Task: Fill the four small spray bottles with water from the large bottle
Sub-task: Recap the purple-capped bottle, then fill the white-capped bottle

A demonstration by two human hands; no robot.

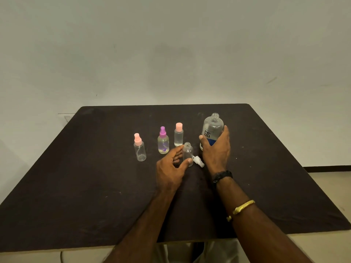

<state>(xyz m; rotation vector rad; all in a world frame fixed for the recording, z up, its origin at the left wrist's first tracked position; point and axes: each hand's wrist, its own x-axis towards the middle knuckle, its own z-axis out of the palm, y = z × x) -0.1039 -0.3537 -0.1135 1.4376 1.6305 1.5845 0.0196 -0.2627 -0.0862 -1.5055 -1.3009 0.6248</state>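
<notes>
Dark bench [76,186], pale wall behind. Right hand [216,149] wrapped around the lower body of the large bottle [212,126] — thumb on its near-left side, fingers curled round the right. Bottle upright on the bench, uncapped, threaded neck bare, clear liquid inside.

Left hand [171,168] half spread around the open small bottle [188,152]: thumb tip against its lower front, fingers loosely curved behind; firm grip or light touch, cannot tell. This bottle is upright, no cap, looks empty.

Between the two hands, a white spray cap [198,161] lies on its side on the bench.

Beyond the left hand, three capped small bottles stand upright — pink-capped bottle [140,149] furthest left, purple-capped bottle [163,141], then the flat pink-lidded bottle [178,134] nearest the large bottle.
</notes>
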